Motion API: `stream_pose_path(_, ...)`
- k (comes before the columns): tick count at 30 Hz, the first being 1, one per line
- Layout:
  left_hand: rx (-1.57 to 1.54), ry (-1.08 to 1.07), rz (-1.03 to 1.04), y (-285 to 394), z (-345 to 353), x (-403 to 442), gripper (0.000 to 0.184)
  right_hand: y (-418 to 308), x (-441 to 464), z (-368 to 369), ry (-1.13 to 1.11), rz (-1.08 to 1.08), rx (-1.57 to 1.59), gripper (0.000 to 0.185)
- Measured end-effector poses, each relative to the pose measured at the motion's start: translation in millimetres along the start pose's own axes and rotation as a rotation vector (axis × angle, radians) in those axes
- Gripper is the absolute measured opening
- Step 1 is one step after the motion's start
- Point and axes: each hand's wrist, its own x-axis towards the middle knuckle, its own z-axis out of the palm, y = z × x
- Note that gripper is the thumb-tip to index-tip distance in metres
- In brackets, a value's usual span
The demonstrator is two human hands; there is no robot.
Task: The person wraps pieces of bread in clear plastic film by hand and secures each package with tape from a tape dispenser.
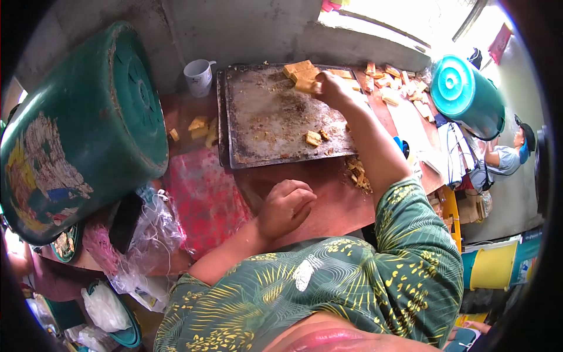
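Note:
A dark metal tray (264, 111) with crumbs lies on the reddish table. My right hand (335, 90) reaches over its far right part, its fingers closed on a golden baked piece (308, 86). More golden pieces (301, 67) lie in a row just beyond that hand. Nearer the tray's front edge sits a small broken piece (313, 138). My left hand (287, 206) is in front of the tray, over the table edge, its fingers curled together; whether anything is inside them is hidden.
A large green bucket (70, 129) lies at the left, near a white mug (199, 77). Red-stained sheet (205, 193) and plastic bags (155, 234) are at the front left. Loose pieces (390, 88), a teal-lidded bucket (463, 91) and another person (507, 157) are at the right.

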Motion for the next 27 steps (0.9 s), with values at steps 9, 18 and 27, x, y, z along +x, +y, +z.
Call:
stream_pose_path(9, -0.045, 0.097, -0.051, -3.4, 0.7, 1.4, 0.012, -4.7, -226.1, -37.6, -0.210, 0.206, 1.959, 0.046)
stream_pose_path(18, 0.559, 0.142, -0.227, -0.8, -95.0, -36.6, 0.025, 23.8, -327.6, 20.4, -0.295, 0.295, 2.224, 0.040)
stream_pose_path(27, 0.636, 0.062, -0.563, -38.8, -128.1, -93.2, 0.024, 21.9, -316.3, 15.6, -0.376, 0.261, 2.130, 0.042)
